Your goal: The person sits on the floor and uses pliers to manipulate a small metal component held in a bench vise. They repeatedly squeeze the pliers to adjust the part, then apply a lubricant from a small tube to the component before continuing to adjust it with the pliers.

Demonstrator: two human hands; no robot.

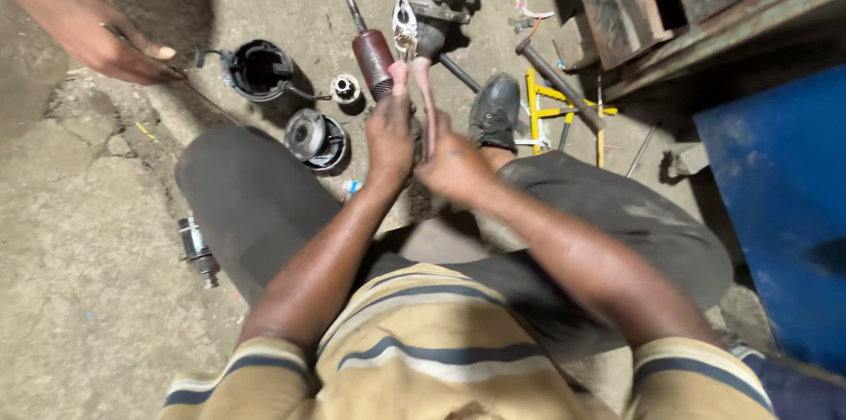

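Both hands grip pliers: left hand, right hand | handles hidden by palms | screwdriver just beside | another person's hand apparently pinching a wire.

Both my bare forearms reach up toward the middle of the frame. My left hand and right hand press together there, fingers curled shut, thumbs pointing upward.

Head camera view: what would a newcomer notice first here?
First, the two hands joined at the centre, left hand and right hand, gripping pliers that point upward. Dark round motor parts lie on the concrete floor to the left. Another person's hand reaches in at the upper left.
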